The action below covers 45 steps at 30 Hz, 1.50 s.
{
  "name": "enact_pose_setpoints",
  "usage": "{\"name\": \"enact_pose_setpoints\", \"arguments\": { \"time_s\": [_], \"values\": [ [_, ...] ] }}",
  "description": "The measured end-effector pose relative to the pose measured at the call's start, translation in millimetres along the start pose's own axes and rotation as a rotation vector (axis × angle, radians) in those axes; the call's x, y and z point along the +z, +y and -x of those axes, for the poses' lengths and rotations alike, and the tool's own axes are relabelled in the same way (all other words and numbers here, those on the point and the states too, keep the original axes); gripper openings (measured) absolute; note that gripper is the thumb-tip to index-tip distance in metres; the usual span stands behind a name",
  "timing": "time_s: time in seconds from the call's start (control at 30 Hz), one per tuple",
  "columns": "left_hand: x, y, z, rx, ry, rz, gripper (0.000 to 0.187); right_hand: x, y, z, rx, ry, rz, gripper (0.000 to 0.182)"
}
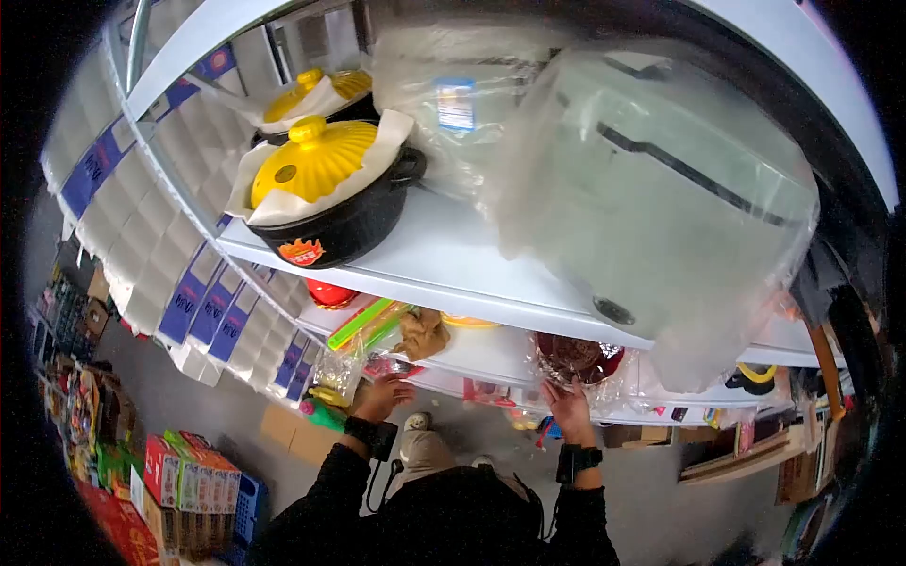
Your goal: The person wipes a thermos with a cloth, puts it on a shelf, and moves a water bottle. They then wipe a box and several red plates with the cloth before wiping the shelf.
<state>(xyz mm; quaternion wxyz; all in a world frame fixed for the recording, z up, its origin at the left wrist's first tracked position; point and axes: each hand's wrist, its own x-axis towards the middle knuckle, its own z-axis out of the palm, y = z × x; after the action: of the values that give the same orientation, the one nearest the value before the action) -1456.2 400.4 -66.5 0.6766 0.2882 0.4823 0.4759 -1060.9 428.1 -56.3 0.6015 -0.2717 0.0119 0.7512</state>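
Note:
My right hand (568, 411) is raised at the front of a lower shelf, fingers stretched out and apart. Its fingertips are right at the near edge of a dark red round item (578, 357) wrapped in clear plastic. Farther left, my left hand (381, 398) reaches out with extended fingers and nothing visible in them. Just beyond it lie a red item in clear packaging (390, 366) and a crumpled brown thing (422, 335). Long green packages (363, 323) lean behind these. Each wrist wears a dark band.
Above my hands, the upper shelf (453, 250) holds black pots with yellow lids (316, 160) and a large pale-green bin (679, 189) in plastic. White boxes (212, 307) are stacked at the left. Cartons (193, 476) stand on the floor lower left; flat boards (746, 457) lie at the right.

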Motion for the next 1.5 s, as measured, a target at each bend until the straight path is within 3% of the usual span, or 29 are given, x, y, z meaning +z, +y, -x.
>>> {"name": "enact_pose_setpoints", "arguments": {
  "time_s": [0.07, 0.17, 0.2, 0.3, 0.4, 0.5, 0.53, 0.63, 0.77, 0.83, 0.87, 0.93, 1.0, 1.07, 1.1, 1.13, 1.17, 1.23, 1.4, 1.5],
  "values": [
    [16, 22, 11, -0.030, 0.174, 0.028, 0.030, 12, -1, 7, 0.001, -0.028, -0.019, 0.048],
    [-20, -13, -26, 0.292, 0.008, -0.304, 0.027, 7, -1, 12, 0.058, -0.029, -0.055, 0.039],
    [-44, -37, -56, 0.469, 0.032, -0.630, 0.031, 3, 0, 14, 0.049, -0.025, -0.026, 0.036],
    [32, 18, -46, 0.638, 0.278, -1.183, 0.030, -13, 6, 25, 0.037, 0.009, 0.047, 0.028],
    [48, 32, -68, 0.569, 0.237, -1.694, 0.048, 3, 19, 55, -0.002, 0.073, 0.150, 0.022],
    [36, 21, -98, 0.437, 0.195, -1.728, 0.061, -5, 43, 68, -0.003, 0.155, 0.242, 0.023],
    [17, -7, -121, 0.575, 0.184, -1.753, 0.061, 8, 53, 75, -0.020, 0.251, 0.155, 0.024],
    [45, -5, -109, 0.583, 0.111, -1.676, 0.058, 0, 85, 83, -0.103, 0.187, 0.198, 0.027],
    [61, -13, -91, 0.846, -0.067, -1.635, 0.047, 26, 133, 76, -0.238, 0.040, 0.568, 0.034],
    [60, -3, -84, 0.965, -0.100, -1.491, 0.044, 22, 150, 44, -0.294, 0.092, 0.939, 0.035],
    [51, -1, -85, 0.932, -0.125, -1.515, 0.044, 32, 160, 27, -0.342, 0.155, 1.160, 0.036],
    [28, 1, -92, 0.870, -0.176, -1.561, 0.043, 33, 182, -12, -0.722, 0.125, 1.740, 0.035],
    [-4, 1, -99, 0.726, -0.122, -1.652, 0.039, 86, 201, -28, -0.959, -0.074, 2.082, 0.037],
    [-36, 11, -97, 0.793, -0.024, -1.703, 0.041, 104, 234, -56, -0.562, -0.170, 2.066, 0.046],
    [-53, 14, -97, 0.824, 0.027, -1.727, 0.042, 150, 245, -48, -0.547, -0.167, 2.136, 0.050],
    [-55, 24, -91, 0.750, -0.016, -1.466, 0.042, 139, 262, -71, -0.899, -0.361, 2.097, 0.054],
    [-55, 32, -85, 0.668, -0.056, -1.211, 0.043, 127, 281, -88, -1.075, -0.383, 2.183, 0.054],
    [-68, 27, -94, 0.687, -0.115, -1.413, 0.043, 134, 301, -92, -0.979, -0.253, 2.310, 0.053],
    [-44, 42, -78, 0.711, -0.273, -1.816, 0.046, 109, 289, -83, -0.949, -0.066, 2.127, 0.039],
    [-28, 6, -100, 0.827, -0.394, -1.705, 0.047, 89, 259, -74, -1.018, 0.058, 2.061, 0.027]
  ]
}}
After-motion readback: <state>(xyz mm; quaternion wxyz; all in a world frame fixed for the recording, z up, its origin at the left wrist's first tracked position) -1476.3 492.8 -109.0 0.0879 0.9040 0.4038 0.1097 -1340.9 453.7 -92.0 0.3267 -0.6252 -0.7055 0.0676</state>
